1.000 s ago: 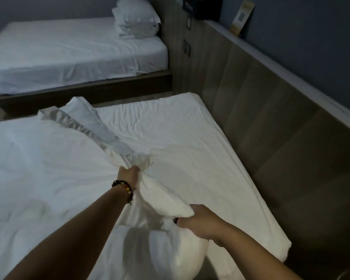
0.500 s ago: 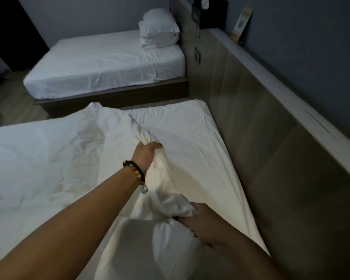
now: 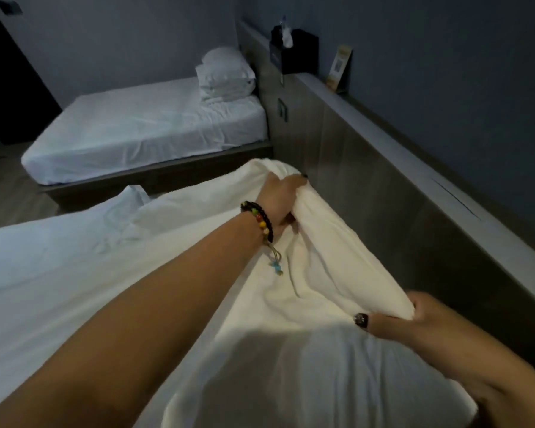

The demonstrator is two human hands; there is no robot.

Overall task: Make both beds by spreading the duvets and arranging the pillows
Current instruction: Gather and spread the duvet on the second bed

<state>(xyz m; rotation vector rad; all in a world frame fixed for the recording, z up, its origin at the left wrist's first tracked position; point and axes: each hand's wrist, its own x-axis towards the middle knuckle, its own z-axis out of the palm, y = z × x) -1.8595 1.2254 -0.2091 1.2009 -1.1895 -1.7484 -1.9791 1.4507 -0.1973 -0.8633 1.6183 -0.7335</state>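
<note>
Filling the lower part of the head view, the near bed (image 3: 28, 273) carries a white duvet (image 3: 291, 350) that lies bunched along the side next to the wooden headboard panel (image 3: 368, 186). Beyond a strip of floor stands the far bed (image 3: 136, 134), its white sheet bare, with a stack of folded white bedding and a pillow (image 3: 226, 74) on top at its head end against the panel. On the ledge above the panel sit a black tissue box (image 3: 300, 52) and a small upright card (image 3: 340, 67), near each other.

The duvet's top edge runs as a gathered ridge between the 2 hands, stretched along the panel side of the near bed. The left hand (image 3: 283, 196), on an arm reaching far forward, grips the far end of that ridge: its fingers (image 3: 301, 180) are curled over the fabric, with dark nails showing, and cloth bulges past the hand toward the far corner of the mattress. A beaded bracelet (image 3: 258, 219) circles that wrist, its cord and small charms hanging down onto the duvet. The right hand (image 3: 420, 319), close to the camera, pinches the near end of the ridge, thumb lying flat along the cloth and fingers wrapped behind it. Below both hands the rest of the duvet spreads toward the camera, partly under the shadow of the left arm.
</note>
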